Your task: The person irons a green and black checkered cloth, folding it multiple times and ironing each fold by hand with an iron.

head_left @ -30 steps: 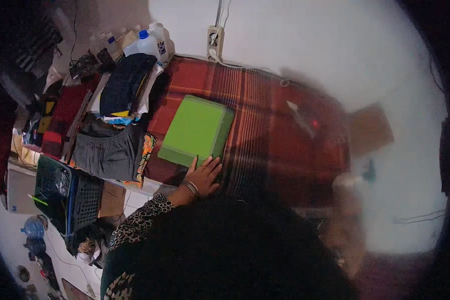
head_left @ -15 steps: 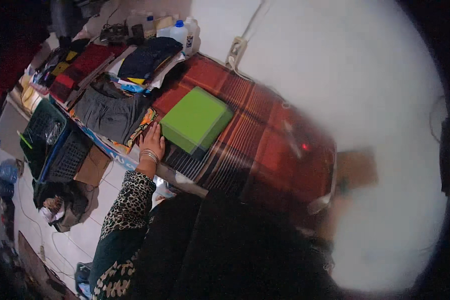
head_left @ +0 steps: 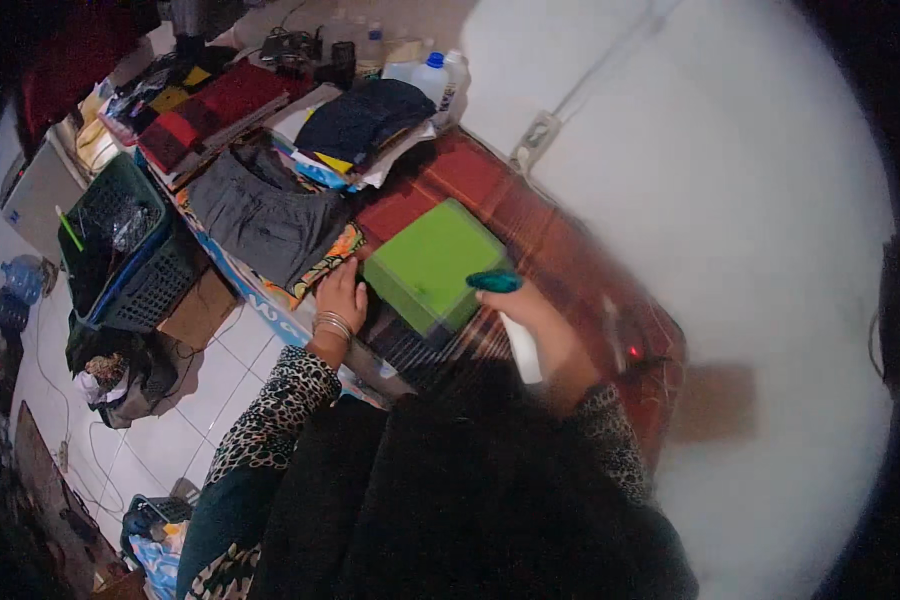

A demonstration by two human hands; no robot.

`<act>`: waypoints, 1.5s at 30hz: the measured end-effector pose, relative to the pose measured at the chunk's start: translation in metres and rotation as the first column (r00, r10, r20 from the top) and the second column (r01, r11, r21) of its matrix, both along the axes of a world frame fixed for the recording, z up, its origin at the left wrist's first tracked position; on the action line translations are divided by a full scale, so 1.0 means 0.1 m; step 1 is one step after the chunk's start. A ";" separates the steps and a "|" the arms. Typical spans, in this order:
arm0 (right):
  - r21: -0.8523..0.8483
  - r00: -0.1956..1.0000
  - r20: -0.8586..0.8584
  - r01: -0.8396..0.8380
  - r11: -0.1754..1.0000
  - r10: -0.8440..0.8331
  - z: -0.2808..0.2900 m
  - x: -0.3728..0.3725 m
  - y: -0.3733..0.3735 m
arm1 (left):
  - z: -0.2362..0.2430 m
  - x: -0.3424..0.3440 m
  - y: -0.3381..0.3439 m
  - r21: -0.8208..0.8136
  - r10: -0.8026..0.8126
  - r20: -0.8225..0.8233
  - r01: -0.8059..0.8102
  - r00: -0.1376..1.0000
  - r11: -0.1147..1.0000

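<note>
A bright green box (head_left: 435,255) with grey-edged sides lies on the red plaid cloth (head_left: 470,170). My left hand (head_left: 341,298), with bangles at the wrist, rests by the box's left side, fingers stretched out, next to the folded grey garment and its orange patterned edge. In my right hand (head_left: 540,320) is a white spray bottle (head_left: 522,348) with a teal head (head_left: 494,281). The head is over the right edge of the box, and my fingers wrap round the bottle's neck. Motion blurs this hand somewhat.
Folded clothes lie left of the box: a grey garment (head_left: 260,212) and a dark pile (head_left: 368,122). Bottles (head_left: 432,76) stand behind them. A power socket (head_left: 537,140) is on the white wall. A green basket (head_left: 120,250) stands on the tiled floor at left.
My right hand has come into view from the right with the spray bottle, up to the box. My left hand stays beside the box. The whole view has shifted slightly.
</note>
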State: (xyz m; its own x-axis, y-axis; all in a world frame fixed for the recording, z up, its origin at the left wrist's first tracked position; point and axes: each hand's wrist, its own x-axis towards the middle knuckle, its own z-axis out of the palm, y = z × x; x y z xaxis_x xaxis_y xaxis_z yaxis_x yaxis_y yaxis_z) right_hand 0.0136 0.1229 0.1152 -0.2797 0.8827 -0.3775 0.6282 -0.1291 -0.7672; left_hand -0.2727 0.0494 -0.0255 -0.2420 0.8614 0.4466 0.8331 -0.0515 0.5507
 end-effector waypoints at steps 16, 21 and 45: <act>0.648 0.922 -0.244 0.385 0.657 -0.300 0.04 2.10 -0.83 | -0.04 0.05 0.00 -0.117 0.006 -0.114 -0.019 0.994 0.993; 0.481 0.652 -0.422 0.750 0.454 -0.630 -0.09 3.07 -1.70 | -0.12 0.00 0.12 -0.141 -0.036 -0.194 0.008 0.980 0.990; 0.640 0.564 0.563 0.163 0.751 -0.603 -0.09 2.63 0.38 | -0.04 -0.17 0.04 0.035 -0.044 -0.083 0.047 0.996 0.998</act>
State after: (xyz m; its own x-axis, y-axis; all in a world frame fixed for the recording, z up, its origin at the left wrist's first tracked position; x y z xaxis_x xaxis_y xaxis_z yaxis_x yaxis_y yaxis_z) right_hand 0.2771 0.1606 0.1059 0.2918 0.9330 0.2105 0.9543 -0.2693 -0.1292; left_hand -0.2894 0.0535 -0.0298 -0.1643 0.8533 0.4949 0.8717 -0.1091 0.4777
